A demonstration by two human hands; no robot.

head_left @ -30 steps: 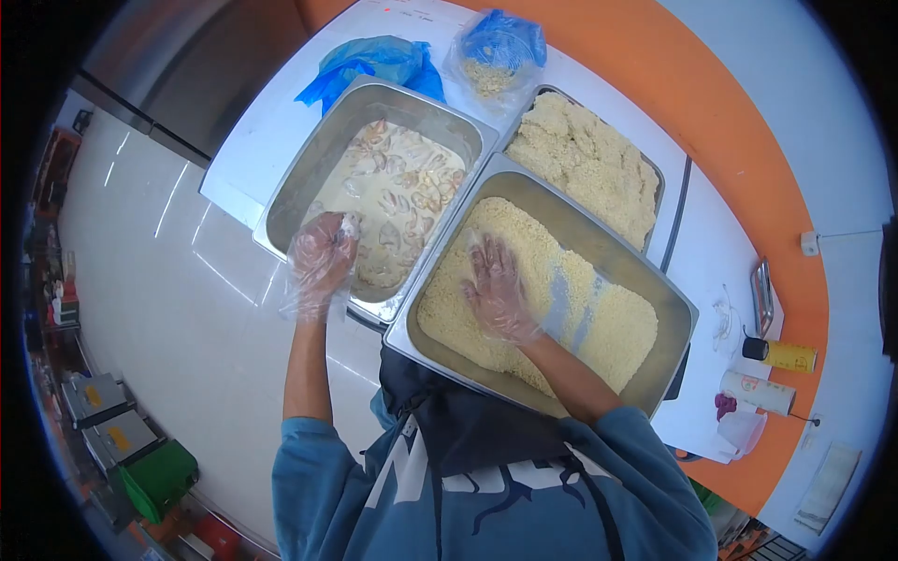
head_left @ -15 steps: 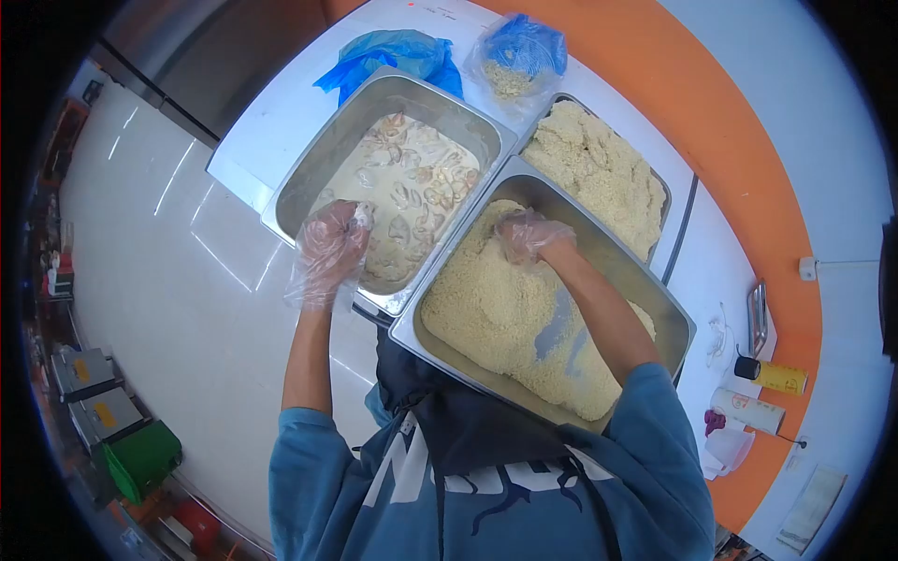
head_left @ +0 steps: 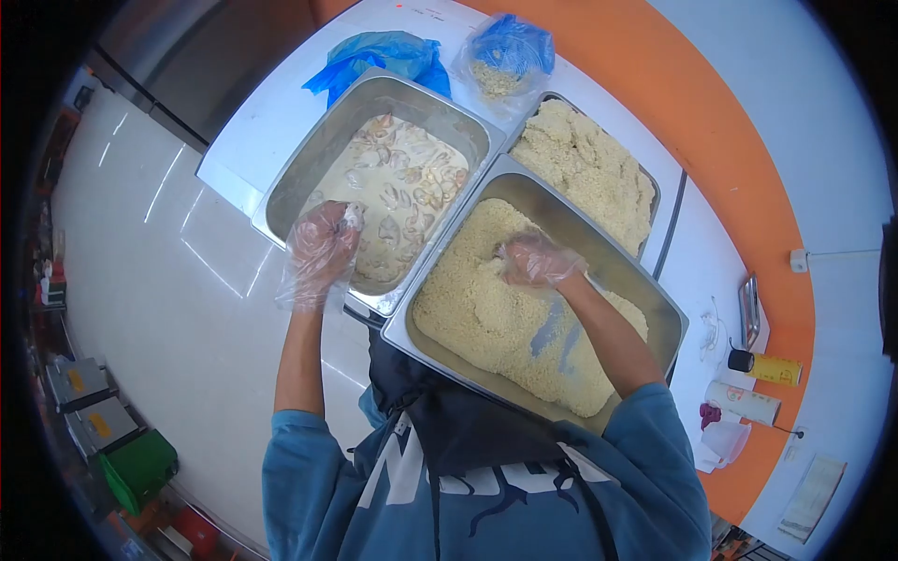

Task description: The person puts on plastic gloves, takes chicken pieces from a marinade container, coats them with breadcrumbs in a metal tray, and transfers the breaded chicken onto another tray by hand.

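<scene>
While the left hand (head_left: 325, 245) clenches over the batter pan's (head_left: 307, 154) near edge, the right hand (head_left: 535, 259) touches crumbs (head_left: 463, 294). I can't tell its grip.

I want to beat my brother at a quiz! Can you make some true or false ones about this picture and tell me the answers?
1. The right hand is at the crumbs. True.
2. Both hands are bare. False: they wear clear gloves.
3. The white liquid has pieces in it. True.
4. The left hand is in the crumbs too. False: it's by the white liquid.
5. The sleeves are red. False: they're blue.
</scene>
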